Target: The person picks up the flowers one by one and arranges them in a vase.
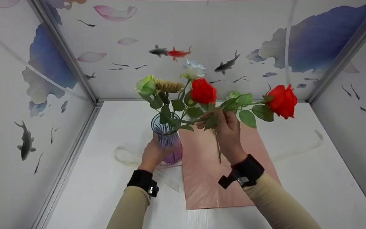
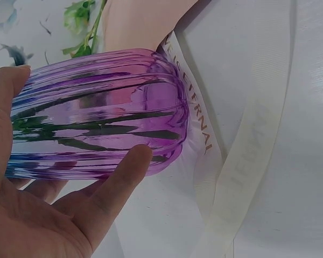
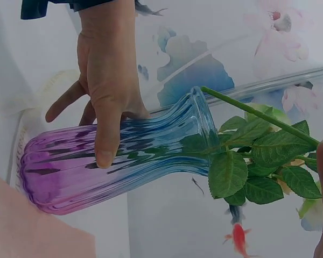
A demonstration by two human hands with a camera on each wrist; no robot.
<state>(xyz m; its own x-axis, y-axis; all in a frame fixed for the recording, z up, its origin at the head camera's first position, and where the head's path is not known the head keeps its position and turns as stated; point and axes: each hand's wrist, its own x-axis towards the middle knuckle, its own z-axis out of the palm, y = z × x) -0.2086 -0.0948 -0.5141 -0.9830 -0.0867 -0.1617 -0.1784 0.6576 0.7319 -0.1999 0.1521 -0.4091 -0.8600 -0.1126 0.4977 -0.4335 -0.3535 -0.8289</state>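
Observation:
My left hand (image 1: 153, 153) grips the ribbed glass vase (image 1: 174, 154), blue above and purple below, with thumb and fingers around its side. Stems show through the vase wall in the left wrist view. Above its rim stand a green-white rose (image 1: 146, 85), a brownish daisy-like flower (image 1: 169, 86), a white rose (image 1: 194, 69) and a red rose (image 1: 203, 91). My right hand (image 1: 229, 135) pinches the stem of another red rose (image 1: 282, 101), which is held sideways with its head to the right. In the right wrist view its cut stem end (image 3: 207, 91) is at the vase rim.
Pink wrapping paper (image 1: 214, 184) lies right of the vase. A pale lettered ribbon (image 2: 258, 118) curls on the white table around the vase base. Behind my right hand, another pale green flower (image 1: 233, 95) shows partly. Printed walls enclose the table at the back and sides.

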